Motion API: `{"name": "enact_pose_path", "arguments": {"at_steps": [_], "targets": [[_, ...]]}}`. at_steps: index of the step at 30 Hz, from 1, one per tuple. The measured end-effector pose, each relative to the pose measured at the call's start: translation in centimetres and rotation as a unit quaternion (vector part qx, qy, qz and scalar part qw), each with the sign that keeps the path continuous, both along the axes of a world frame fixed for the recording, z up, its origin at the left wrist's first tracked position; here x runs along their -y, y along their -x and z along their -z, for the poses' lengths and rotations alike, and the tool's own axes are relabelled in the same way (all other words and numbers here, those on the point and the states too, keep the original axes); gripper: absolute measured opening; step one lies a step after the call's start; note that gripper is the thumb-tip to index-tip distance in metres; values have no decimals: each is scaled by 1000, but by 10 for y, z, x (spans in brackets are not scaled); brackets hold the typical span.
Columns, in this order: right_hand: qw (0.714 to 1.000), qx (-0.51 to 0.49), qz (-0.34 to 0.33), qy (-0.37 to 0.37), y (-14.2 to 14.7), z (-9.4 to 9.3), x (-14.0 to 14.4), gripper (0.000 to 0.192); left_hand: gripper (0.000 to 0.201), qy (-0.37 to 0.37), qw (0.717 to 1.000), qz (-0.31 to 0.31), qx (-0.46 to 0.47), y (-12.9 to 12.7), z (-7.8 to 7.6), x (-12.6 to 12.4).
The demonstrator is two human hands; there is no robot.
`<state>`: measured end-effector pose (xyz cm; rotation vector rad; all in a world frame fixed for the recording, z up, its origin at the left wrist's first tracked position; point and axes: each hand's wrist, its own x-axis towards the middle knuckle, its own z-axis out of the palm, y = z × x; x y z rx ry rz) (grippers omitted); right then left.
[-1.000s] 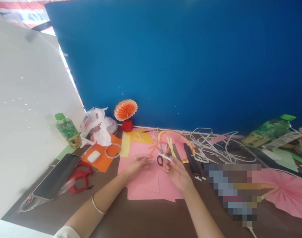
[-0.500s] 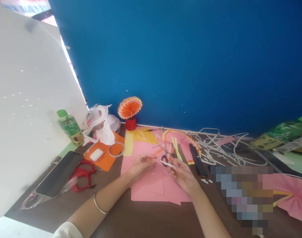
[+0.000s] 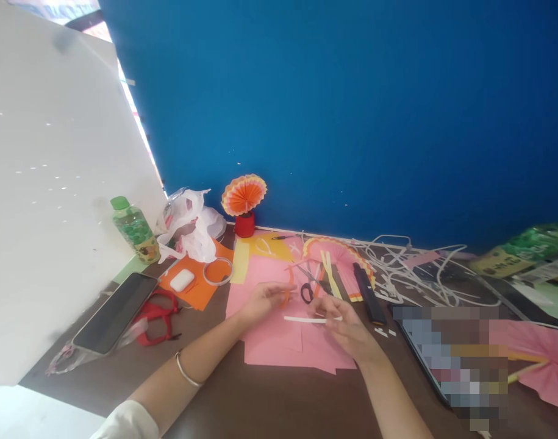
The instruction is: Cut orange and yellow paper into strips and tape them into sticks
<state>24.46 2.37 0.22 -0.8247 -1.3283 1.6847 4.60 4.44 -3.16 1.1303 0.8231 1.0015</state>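
Observation:
My right hand [image 3: 347, 326] pinches a thin white paper strip [image 3: 301, 319] that lies level above the pink paper sheets [image 3: 279, 341]. My left hand [image 3: 260, 302] hovers just left of it, fingers curled near a small orange scrap [image 3: 286, 297], and I cannot tell whether it holds the scrap. Black-handled scissors [image 3: 308, 286] lie just beyond both hands. A pink and orange pleated paper fan [image 3: 340, 259] lies flat behind them.
A phone [image 3: 116, 313], red scissors [image 3: 157, 317], white earbud case [image 3: 182, 280] and tape ring [image 3: 217, 271] lie left. A green-capped bottle [image 3: 136, 230], plastic bag [image 3: 191, 225] and small standing orange fan [image 3: 244, 198] line the blue wall. White cables [image 3: 416, 268] tangle right.
My right hand drew the white strip toward me and down, away from the scissors, turning it level. My left hand stayed close by. The camera shifted slightly.

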Motion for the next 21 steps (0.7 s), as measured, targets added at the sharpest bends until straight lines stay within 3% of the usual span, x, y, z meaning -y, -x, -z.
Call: {"name": "enact_pose_path", "arguments": {"at_steps": [5, 12, 16, 21], "targets": [[998, 33, 50, -27, 4, -4, 0, 41, 47, 37, 995, 87, 24, 5, -7, 3], [995, 0, 93, 21, 11, -6, 1, 38, 50, 39, 982, 184, 26, 8, -12, 5], [994, -1, 105, 14, 9, 5, -6, 38, 48, 33, 978, 205, 6, 9, -14, 6], [981, 57, 186, -29, 9, 17, -14, 44, 41, 18, 979, 204, -18, 11, -12, 6]]}}
